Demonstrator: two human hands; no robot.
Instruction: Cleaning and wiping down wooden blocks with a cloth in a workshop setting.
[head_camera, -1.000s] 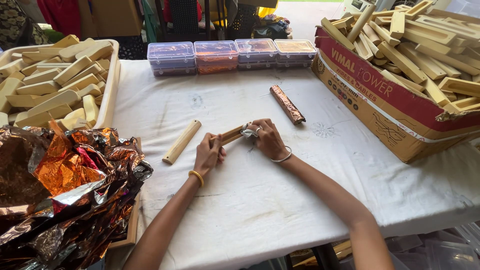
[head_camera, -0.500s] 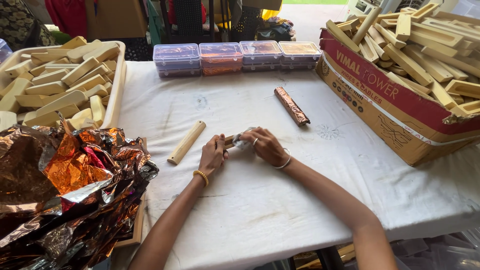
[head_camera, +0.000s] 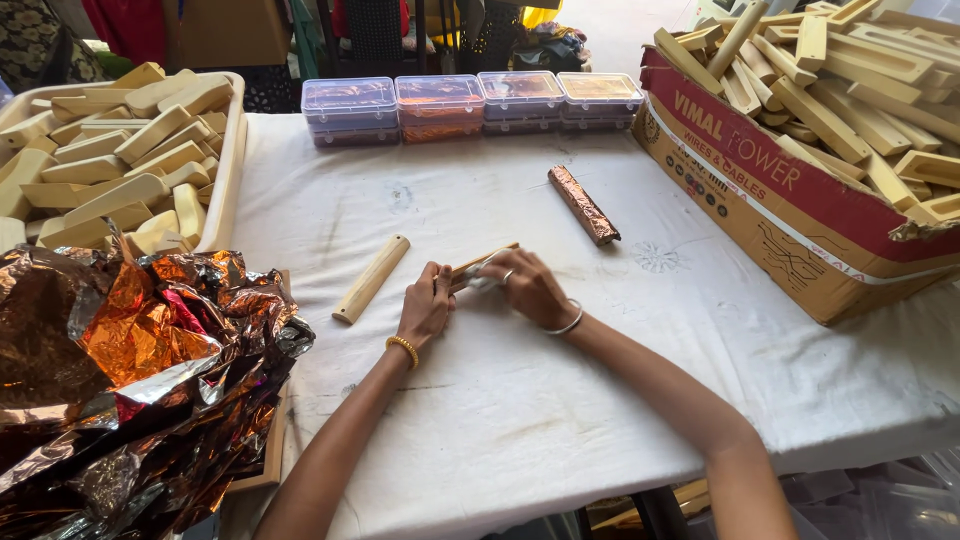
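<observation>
Cloth: our white-covered table (head_camera: 520, 420) carries everything.
Carton: cardboard box (head_camera: 800, 215) heaped with wooden blocks, to our right, well apart from the hands.
Tray: cream tray (head_camera: 225, 170) of more blocks, to our left.
Foil: crumpled copper foil heap (head_camera: 140, 370) near our left elbow — a sweep of the arm could drag it, we judge.
Cases: row of clear plastic boxes (head_camera: 470, 100) along the far edge.
Strays: foil-wrapped stick (head_camera: 583, 205) and bare stick (head_camera: 371, 279), both beside us, neither in the way.
Left hand (head_camera: 424, 308): curled shut on the near end of the wooden stick (head_camera: 482, 262).
Right hand (head_camera: 530, 285): closed over a pale wad (head_camera: 483, 278) pressed to that stick — it could slip if our grip eases.
</observation>
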